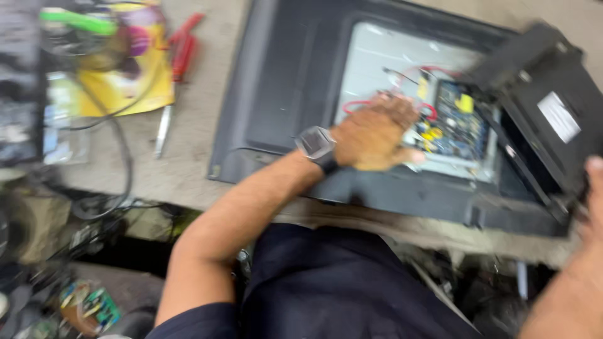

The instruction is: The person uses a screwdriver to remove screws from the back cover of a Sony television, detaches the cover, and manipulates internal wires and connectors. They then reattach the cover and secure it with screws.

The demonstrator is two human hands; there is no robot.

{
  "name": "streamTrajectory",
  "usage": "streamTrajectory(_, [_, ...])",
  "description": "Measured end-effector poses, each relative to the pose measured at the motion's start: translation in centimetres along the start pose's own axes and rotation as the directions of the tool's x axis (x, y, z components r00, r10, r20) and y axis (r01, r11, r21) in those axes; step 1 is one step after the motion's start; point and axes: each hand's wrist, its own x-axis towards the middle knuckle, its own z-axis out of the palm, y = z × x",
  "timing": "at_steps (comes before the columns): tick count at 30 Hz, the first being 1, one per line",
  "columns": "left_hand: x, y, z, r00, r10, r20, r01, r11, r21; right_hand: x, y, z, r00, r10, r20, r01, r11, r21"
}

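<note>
Head cam, only view I get, and it's blurry w/ motion. I see the left hand point(375, 133) lying palm-down on the opened back of a flat-panel TV point(282, 94), fingers spread loosely over the red wires point(357, 105) just left of the blue circuit board point(461, 125). It's released, not clenched; fingertips touch the wires & the board's left edge, but I can't tell if any wire is pinched. A grey wristwatch point(316, 144) sits on that wrist.

Board lies directly right of the left hand, touching distance, its long axis running away from me, toward the top of the frame. The left hand is clearly the nearer one.

The right hand point(590, 188) is at the frame's right edge, mostly cut off. It's against the lower corner of the black rear cover point(546, 107), which is lifted & tilted off the TV's right side. Seems to hold the cover, but how far closed I can't tell.

The TV lies flat on the table point(195, 150). Far left, well apart: red-handled pliers point(183, 50), a yellow packet point(125, 81), black cables point(119, 163).
</note>
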Motion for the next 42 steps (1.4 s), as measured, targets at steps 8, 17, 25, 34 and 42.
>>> streamTrajectory(8, [-3.2, -3.1, -6.6, 0.971, -0.01, -0.238, -0.117, 0.849, -0.515, 2.8, -0.1, -0.1, 0.996, 0.043, -0.074, -0.04, 0.998, 0.049])
streamTrajectory(17, [-7.0, -4.0, -7.1, 0.92, -0.142, -0.366, 0.07, 0.977, -0.203, 3.7, -1.9, 1.3, 0.938, -0.299, 0.178, 0.16, 0.825, 0.542])
streamTrajectory(25, [-8.5, -4.2, -5.7, 0.907, -0.214, -0.361, 0.123, 0.958, -0.259, 3.5, -1.6, 0.5, 0.855, -0.503, 0.125, 0.338, 0.724, 0.602])
streamTrajectory(34, [-8.0, -2.8, -6.3, 0.898, -0.306, -0.316, 0.124, 0.866, -0.485, -0.9, -2.6, 0.7, 0.718, -0.674, 0.176, 0.514, 0.683, 0.519])
streamTrajectory(42, [-6.9, -3.5, -4.2, 0.885, -0.424, -0.193, 0.262, 0.795, -0.546, -3.7, -6.2, 7.1, 0.694, -0.694, 0.19, 0.581, 0.696, 0.423])
